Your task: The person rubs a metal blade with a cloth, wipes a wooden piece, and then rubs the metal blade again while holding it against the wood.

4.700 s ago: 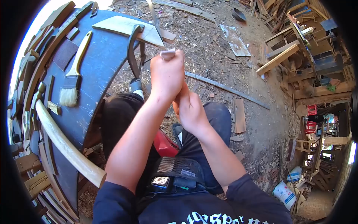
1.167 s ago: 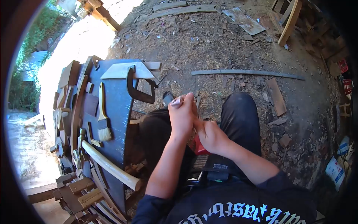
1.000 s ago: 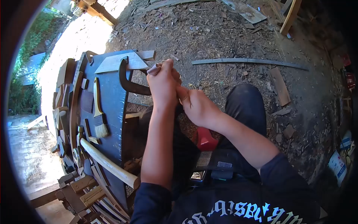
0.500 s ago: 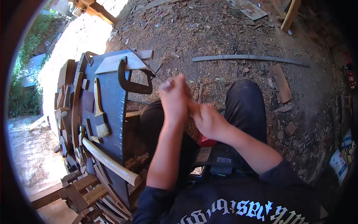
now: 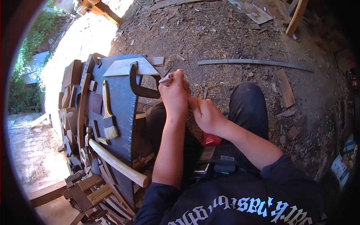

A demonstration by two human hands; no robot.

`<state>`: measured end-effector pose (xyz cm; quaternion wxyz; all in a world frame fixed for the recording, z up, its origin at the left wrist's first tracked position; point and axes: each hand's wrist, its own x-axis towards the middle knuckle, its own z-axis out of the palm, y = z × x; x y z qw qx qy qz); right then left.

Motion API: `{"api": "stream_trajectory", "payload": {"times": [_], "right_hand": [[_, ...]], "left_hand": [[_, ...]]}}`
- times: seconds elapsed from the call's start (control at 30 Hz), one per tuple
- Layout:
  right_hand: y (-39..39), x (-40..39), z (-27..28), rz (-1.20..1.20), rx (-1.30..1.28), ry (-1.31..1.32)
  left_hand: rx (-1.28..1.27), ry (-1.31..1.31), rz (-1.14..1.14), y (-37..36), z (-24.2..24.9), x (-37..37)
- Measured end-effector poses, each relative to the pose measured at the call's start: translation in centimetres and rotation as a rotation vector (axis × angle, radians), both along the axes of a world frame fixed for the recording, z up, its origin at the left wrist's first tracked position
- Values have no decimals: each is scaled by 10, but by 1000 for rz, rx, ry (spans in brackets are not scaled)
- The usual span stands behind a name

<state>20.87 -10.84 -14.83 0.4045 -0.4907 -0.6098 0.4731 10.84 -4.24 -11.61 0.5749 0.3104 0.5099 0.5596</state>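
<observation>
My left hand (image 5: 174, 92) is closed, its thumb side wrapped by something pale that looks like cloth (image 5: 166, 79). Close behind it, my right hand (image 5: 207, 117) is closed too, the two fists touching. Both seem to grip one thin tool; only a short narrow bit of it (image 5: 167, 72) shows past my left hand, and its handle is hidden. Just left of my fists, a dark C-clamp (image 5: 144, 91) holds a pale, slant-ended wood piece (image 5: 125, 67) at the bench's far edge.
On the dark bench top (image 5: 122, 97) lie a paintbrush (image 5: 107, 112), a brown block (image 5: 95, 103) and a hammer with a pale wooden handle (image 5: 118, 163). Several wood offcuts (image 5: 69, 97) crowd the left side. A long strip (image 5: 255, 62) lies on the chip-strewn ground.
Earlier a long thin shaft reached from my left hand across the clamped wood; now only a short bit shows. The bench has shifted right and slightly down in view.
</observation>
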Motion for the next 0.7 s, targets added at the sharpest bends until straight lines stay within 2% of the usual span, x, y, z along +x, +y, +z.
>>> {"api": "stream_trajectory", "payload": {"times": [0.1, 0.2, 0.23, 0.3, 0.33, 0.37, 0.43, 0.5, 0.53, 0.6, 0.67, 0.7], "right_hand": [[15, 2, -18, 23, 122, -50], [68, 8, -69, 205, 276, -107], [67, 3, -80, 196, 288, -66], [71, -13, -94, 166, 336, 20], [55, -12, -100, 219, 214, 3], [36, -16, -105, 169, 251, 42], [17, -22, -111, 69, 339, 123], [24, -15, -114, 119, 295, 95], [29, -11, -108, 149, 263, 77], [45, -12, -84, 111, 185, 58], [41, -12, -70, 70, 114, 47], [35, -10, -83, 88, 146, 16]], "left_hand": [[85, 157, 2, 8, -16, -1], [295, 458, 80, 29, -34, -3], [376, 539, 107, 31, -39, -3], [355, 637, 155, 27, -46, -6], [386, 720, 173, 20, -58, -8], [417, 799, 199, 10, -69, -7], [314, 665, 173, -5, -73, -1], [214, 552, 94, -8, -68, -1], [337, 613, 162, 0, -60, 2], [299, 548, 159, 20, -32, 0], [280, 504, 157, 19, -33, 2], [415, 900, 132, 14, -47, 0]]}}
